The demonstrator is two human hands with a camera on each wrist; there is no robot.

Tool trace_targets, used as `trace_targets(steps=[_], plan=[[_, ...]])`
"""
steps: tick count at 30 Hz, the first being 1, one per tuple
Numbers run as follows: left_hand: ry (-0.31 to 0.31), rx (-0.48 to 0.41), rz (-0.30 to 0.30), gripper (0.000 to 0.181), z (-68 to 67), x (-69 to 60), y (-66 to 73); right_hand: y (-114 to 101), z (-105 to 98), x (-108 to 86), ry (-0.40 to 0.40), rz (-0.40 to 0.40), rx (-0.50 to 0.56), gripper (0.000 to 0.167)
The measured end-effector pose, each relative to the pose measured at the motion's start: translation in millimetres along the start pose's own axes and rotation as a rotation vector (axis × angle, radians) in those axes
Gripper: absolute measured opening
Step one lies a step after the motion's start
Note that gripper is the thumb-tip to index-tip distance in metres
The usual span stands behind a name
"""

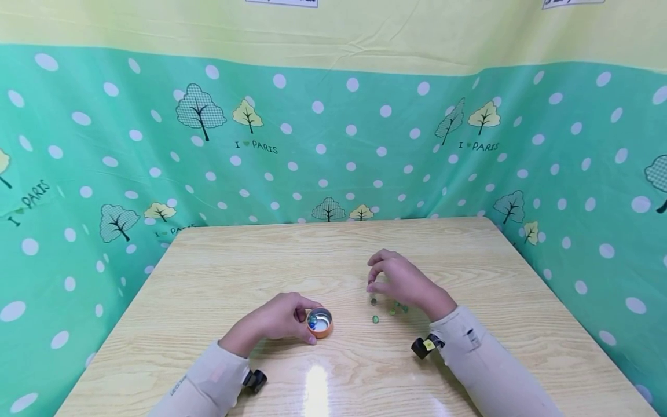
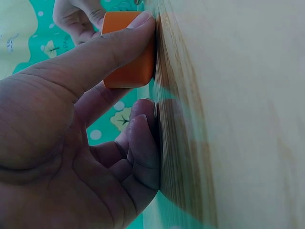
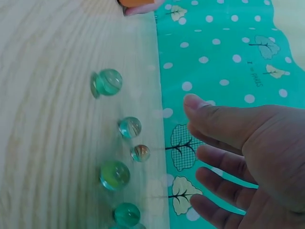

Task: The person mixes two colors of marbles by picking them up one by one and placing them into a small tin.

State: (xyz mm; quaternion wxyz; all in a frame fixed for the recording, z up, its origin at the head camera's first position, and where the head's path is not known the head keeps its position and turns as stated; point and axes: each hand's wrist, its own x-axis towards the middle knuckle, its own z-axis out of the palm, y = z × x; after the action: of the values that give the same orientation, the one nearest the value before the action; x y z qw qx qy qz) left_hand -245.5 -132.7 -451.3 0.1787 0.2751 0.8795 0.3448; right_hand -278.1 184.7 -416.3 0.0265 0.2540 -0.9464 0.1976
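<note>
Orange round tin (image 1: 321, 333) on the left, loose glass marbles (image 3: 114, 175) on the right
The left hand (image 1: 283, 316) pinches the tin, probably steadying it; the right hand (image 1: 403, 282), fingers loosely bent and apparently empty, hovers by the marbles.

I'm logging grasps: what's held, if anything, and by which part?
The left hand pinches the orange container by its outer side wall; the right hand holds nothing visible.

The pale wood-grain counter (image 1: 250, 255) carries a small orange cup (image 1: 321, 333), upright and open at the top, with clear, mostly greenish marbles (image 3: 130, 127) scattered loosely toward the cup's three o'clock and a bright glare (image 1: 316, 388) at its six o'clock.
</note>
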Motion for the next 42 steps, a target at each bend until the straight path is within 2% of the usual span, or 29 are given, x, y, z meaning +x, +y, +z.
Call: trace_targets(steps=[7, 15, 20, 33, 42], plan=[[-0.001, -0.003, -0.002, 0.061, 0.0, 0.3, 0.0, -7.1, 4.0, 0.9, 0.043, -0.036, -0.016, 0.009], [0.004, -0.005, -0.007, 0.063, -0.8, -0.5, 0.4, -15.1, 8.4, 1.7, 0.070, -0.037, 0.012, 0.007], [0.004, -0.001, -0.005, 0.063, -0.6, -0.6, 0.3, -19.4, 12.4, 1.4, 0.061, -0.025, 0.044, 0.005], [-0.009, 0.014, 0.015, 0.062, -1.4, -0.5, 1.4, -31.3, 15.9, 0.4, 0.064, -0.080, 0.070, 0.010], [-0.015, -0.002, -0.030, 0.060, -0.7, 0.0, 0.6, -38.6, 20.8, -0.7, 0.063, -0.120, 0.069, 0.010]])
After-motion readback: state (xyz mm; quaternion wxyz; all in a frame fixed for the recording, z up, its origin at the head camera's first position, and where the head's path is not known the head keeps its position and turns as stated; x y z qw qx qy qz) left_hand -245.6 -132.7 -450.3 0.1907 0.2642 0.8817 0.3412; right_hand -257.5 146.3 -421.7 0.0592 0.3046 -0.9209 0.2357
